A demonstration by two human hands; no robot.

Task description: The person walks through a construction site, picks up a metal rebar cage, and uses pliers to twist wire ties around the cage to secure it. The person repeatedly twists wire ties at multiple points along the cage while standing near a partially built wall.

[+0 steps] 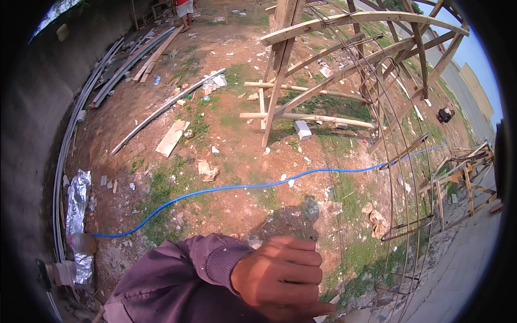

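Observation:
My left hand [283,277] is at the bottom middle, its back turned up. Its forearm, in a purple sleeve [183,269], comes in from the lower left. The fingers are curled into a closed fist, and the palm side is hidden, so I cannot see what is in it, if anything. Beyond the fist, a blue hose [215,189] runs across the dirt and grass, apart from the hand. A rebar cage [406,210] of bent steel bars stands to the right of the hand. My right hand is out of view.
A timber frame [328,81] stands at the far right, with a pale block [302,130] near its foot. Long metal lengths [121,67] and planks lie along the left wall. Silver foil wrapping [78,202] lies at left. Two people are in the distance.

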